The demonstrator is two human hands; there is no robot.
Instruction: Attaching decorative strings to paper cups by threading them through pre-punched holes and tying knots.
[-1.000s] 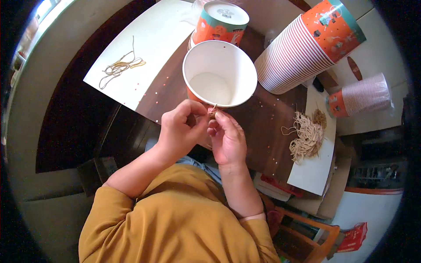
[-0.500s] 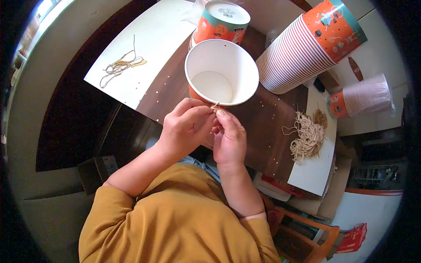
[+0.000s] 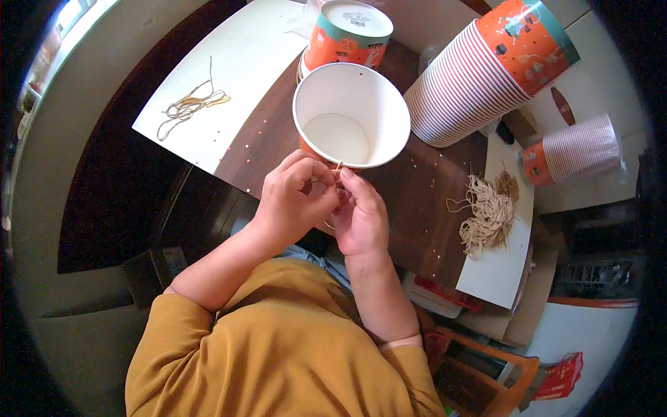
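Observation:
A large white-lined paper bucket [image 3: 381, 115] with an orange outside stands tilted on the dark table in front of me, its mouth facing me. Against its near rim both of my hands meet, pinching a thin pale cord [image 3: 340, 166]. My left hand [image 3: 293, 198] has its fingers curled and pressed together at the cord. The thumb of my right hand [image 3: 365, 219] presses up near the rim, its fingers bent beneath. A short end of cord pokes up by the rim, and a bit of it shows below between my palms. Most of the cord is hidden by my fingers.
Behind the bucket is an upside-down orange and teal bucket [image 3: 347, 48]. A tall nested stack [image 3: 464, 90] leans at right, with a wrapped stack [image 3: 582, 149] beyond. A bundle of pale cords [image 3: 488, 221] lies right, loose cords [image 3: 193, 106] left. Small paper dots dot the table.
My left fingers have drawn back and curled slightly at the rim, and my right hand has turned a little. The bucket has barely shifted.

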